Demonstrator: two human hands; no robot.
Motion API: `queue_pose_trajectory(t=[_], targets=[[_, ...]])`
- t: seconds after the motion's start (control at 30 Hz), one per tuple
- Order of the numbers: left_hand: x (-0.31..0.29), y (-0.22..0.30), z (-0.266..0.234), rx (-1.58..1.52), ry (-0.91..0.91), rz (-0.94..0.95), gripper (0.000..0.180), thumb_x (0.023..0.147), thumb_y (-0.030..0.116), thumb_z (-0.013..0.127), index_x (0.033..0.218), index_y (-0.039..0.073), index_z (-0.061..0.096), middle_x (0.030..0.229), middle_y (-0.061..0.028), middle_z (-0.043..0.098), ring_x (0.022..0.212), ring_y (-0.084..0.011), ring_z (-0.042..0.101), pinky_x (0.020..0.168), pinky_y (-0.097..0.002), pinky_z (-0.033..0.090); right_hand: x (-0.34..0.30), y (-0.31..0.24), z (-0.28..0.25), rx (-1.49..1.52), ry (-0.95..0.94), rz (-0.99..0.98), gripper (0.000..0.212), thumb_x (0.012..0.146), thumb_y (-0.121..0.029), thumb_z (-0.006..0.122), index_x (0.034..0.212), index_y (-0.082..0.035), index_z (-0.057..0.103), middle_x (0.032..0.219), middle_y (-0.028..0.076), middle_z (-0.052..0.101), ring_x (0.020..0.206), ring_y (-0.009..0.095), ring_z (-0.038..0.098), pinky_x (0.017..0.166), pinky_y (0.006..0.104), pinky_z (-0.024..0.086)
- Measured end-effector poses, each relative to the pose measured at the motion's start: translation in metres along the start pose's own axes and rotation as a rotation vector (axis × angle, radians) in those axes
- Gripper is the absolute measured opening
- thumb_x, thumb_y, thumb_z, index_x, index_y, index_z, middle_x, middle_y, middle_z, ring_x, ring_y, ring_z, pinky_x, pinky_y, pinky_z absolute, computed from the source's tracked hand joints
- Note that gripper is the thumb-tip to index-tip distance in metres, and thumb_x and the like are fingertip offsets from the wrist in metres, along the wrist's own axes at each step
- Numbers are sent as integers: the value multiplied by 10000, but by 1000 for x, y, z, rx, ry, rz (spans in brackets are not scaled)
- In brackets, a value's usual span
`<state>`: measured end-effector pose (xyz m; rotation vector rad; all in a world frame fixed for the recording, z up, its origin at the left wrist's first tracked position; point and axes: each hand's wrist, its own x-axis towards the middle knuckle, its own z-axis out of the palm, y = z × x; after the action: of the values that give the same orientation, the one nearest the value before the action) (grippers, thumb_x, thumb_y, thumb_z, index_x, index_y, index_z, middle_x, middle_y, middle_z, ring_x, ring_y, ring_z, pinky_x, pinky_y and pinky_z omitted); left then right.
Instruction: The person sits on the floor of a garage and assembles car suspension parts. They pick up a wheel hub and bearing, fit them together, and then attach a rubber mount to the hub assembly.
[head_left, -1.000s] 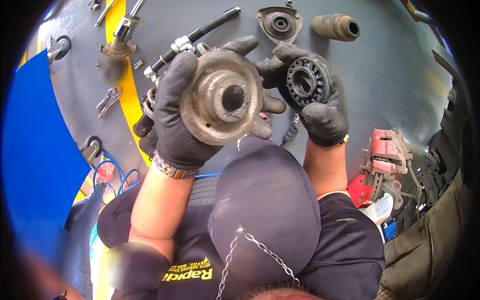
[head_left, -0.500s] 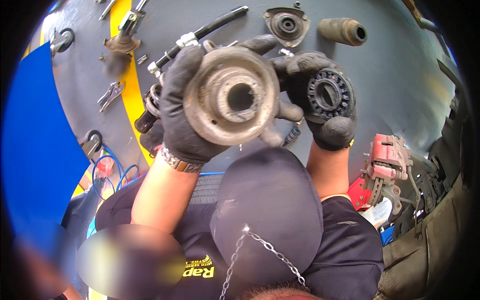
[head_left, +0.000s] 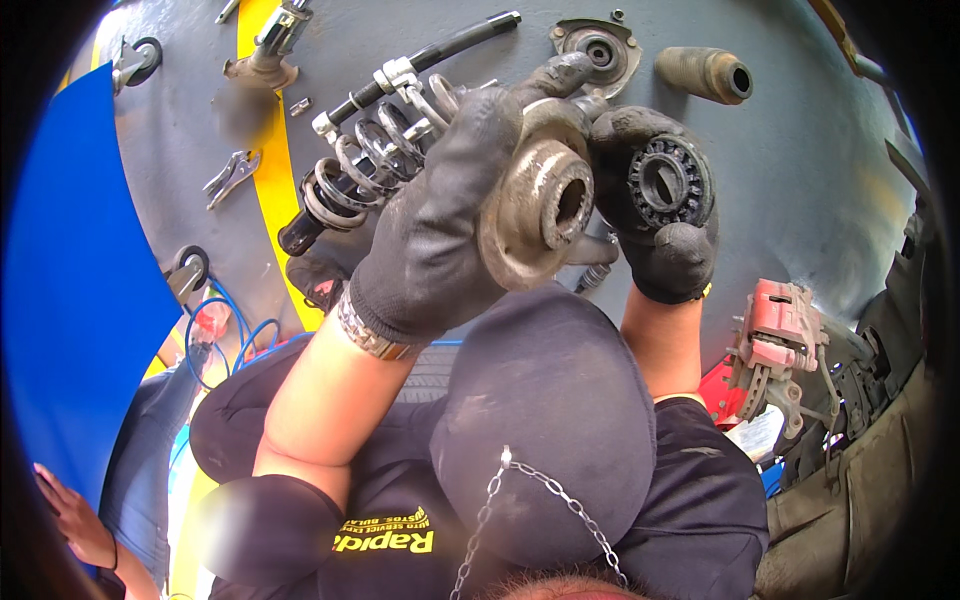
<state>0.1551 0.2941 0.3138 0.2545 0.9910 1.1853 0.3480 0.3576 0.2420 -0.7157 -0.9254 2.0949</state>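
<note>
My gloved left hand is closed around a worn, round metal spring seat with a stepped hub and a centre hole. The seat is tilted, its hub facing right. Just right of it, my gloved right hand grips a black ring-shaped bearing, the thumb on its lower rim and small rollers showing around it. Behind my left hand lies a coil spring on a black strut, with a threaded spring compressor along it. A strut mount plate is partly hidden beyond my left fingertips.
A brown cylindrical sleeve lies at the far right on the grey floor. Locking pliers rest by the yellow stripe. To the right is a red brake caliper. A blue panel and another person's hand are at left.
My left hand has turned and shifted right, tilting the spring seat from face-up to sideways. The coil spring behind it now shows. Another person's hand has come clear at the lower left.
</note>
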Motion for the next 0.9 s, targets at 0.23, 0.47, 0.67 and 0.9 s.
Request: queue_pose_trajectory(t=[0.23,0.47,0.67,0.9], targets=[[-7,-1,-6,-6,-135,104,930,793,-77,644,1618,44,232,1540,-149,431,1417,-264,457,1143,-394,450,1,-6,12,33,42,-36,889,713,-326,932,1376,109,531,1339,221,635,1263,300,615,1121,423,464],[-17,-1,-7,600,-211,367,966,770,97,719,1602,-18,241,1617,-186,369,1475,-290,409,1195,-410,369,8,-6,-5,-103,-230,-207,879,780,-480,893,1358,75,531,1348,213,584,1265,334,600,1111,449,499],[-19,-1,-1,639,-230,378,948,747,35,648,1600,-22,239,1605,-189,378,1468,-291,416,1203,-404,352,11,-4,0,19,-219,-278,885,625,-322,970,1307,109,606,1301,226,647,1239,333,627,1079,429,494],[-13,-8,-9,569,-137,374,975,766,169,812,1570,-11,293,1538,-187,443,1400,-291,491,1161,-420,430,12,-6,0,-130,-217,-301,890,576,-337,985,1275,91,639,1287,207,660,1262,348,611,1099,462,471]])
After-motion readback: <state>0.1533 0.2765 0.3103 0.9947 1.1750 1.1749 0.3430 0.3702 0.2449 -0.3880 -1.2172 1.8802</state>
